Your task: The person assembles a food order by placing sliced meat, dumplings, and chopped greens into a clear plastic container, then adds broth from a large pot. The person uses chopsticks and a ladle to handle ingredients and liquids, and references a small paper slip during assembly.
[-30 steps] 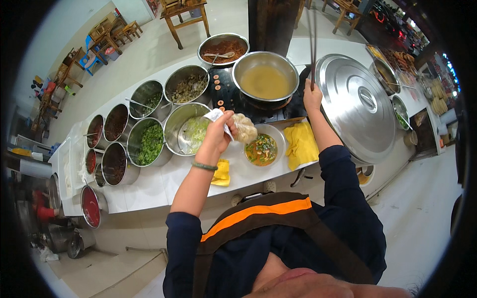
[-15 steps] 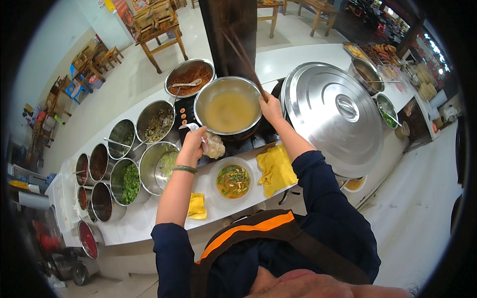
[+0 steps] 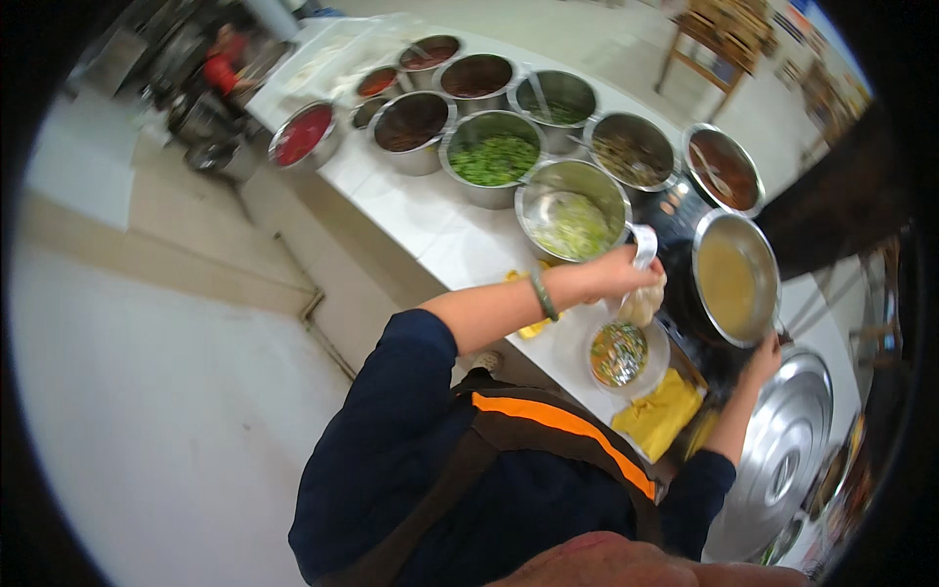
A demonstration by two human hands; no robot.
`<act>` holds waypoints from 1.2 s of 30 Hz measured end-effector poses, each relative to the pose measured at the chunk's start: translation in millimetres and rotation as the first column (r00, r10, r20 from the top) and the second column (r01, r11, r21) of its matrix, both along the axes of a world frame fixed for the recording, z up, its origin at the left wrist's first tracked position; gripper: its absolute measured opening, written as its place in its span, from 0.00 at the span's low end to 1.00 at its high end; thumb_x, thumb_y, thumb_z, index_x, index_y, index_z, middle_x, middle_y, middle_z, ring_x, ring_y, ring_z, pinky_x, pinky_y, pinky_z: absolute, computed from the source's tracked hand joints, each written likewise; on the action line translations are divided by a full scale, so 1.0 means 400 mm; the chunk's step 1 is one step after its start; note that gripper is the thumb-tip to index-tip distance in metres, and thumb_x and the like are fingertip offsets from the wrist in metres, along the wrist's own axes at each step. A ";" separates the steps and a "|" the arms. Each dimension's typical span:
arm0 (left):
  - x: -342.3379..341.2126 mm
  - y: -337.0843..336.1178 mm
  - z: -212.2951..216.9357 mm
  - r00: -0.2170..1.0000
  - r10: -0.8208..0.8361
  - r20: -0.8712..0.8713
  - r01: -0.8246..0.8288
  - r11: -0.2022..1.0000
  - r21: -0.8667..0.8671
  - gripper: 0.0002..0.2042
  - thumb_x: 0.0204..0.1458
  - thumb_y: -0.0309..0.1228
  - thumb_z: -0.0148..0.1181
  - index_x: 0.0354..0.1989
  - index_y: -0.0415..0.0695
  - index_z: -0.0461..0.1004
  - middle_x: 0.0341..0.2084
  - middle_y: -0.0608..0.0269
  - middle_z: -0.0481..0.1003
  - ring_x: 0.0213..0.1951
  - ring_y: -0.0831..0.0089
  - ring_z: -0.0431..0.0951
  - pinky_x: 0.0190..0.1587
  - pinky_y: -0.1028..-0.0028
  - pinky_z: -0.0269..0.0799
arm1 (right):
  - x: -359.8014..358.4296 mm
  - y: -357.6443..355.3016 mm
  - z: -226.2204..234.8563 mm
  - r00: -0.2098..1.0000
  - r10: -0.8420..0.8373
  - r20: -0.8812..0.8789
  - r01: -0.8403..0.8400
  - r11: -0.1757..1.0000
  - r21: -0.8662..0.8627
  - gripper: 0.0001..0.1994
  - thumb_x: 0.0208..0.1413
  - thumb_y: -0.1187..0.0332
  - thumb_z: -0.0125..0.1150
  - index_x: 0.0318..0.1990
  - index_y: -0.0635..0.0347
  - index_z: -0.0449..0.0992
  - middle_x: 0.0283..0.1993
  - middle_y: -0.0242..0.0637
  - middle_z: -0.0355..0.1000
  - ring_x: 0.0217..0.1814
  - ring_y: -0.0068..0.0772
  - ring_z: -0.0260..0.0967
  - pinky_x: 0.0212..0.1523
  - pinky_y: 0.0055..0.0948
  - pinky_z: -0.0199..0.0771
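Left grip (image 3: 626, 273) holding a pale lumpy bundle (image 3: 642, 301) over the soup bowl (image 3: 657, 370)
Head view: the right grip (image 3: 762, 358) is closed round blurred dark chopsticks (image 3: 812, 315) beside the broth basin (image 3: 765, 264); the left pinches the bundle. Bare white desk (image 3: 430, 230) runs along the front edge before the metal pots (image 3: 479, 198); a yellow cloth (image 3: 657, 416) lies near that edge. Since the previous frame the view has swung round; both holds match.

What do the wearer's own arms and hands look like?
Both arms have dark navy sleeves ending near the elbow. The left hand is ungloved, with a greenish bangle at the wrist; the right hand is ungloved, no bangle showing.
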State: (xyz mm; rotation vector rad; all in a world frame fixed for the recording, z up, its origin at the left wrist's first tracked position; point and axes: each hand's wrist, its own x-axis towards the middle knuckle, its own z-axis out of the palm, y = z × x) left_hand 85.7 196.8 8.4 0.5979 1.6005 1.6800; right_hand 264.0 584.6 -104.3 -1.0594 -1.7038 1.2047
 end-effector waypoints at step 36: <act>-0.501 -1.118 -0.111 0.021 0.890 0.456 -0.995 -0.027 0.100 0.04 0.52 0.29 0.56 0.33 0.43 0.70 0.18 0.67 0.67 0.17 0.79 0.65 0.14 0.77 0.57 | 0.118 -0.198 0.054 0.967 -0.240 0.083 0.230 0.967 0.107 0.17 0.56 0.57 0.51 0.43 0.59 0.78 0.32 0.36 0.71 0.31 0.30 0.65 0.34 0.28 0.66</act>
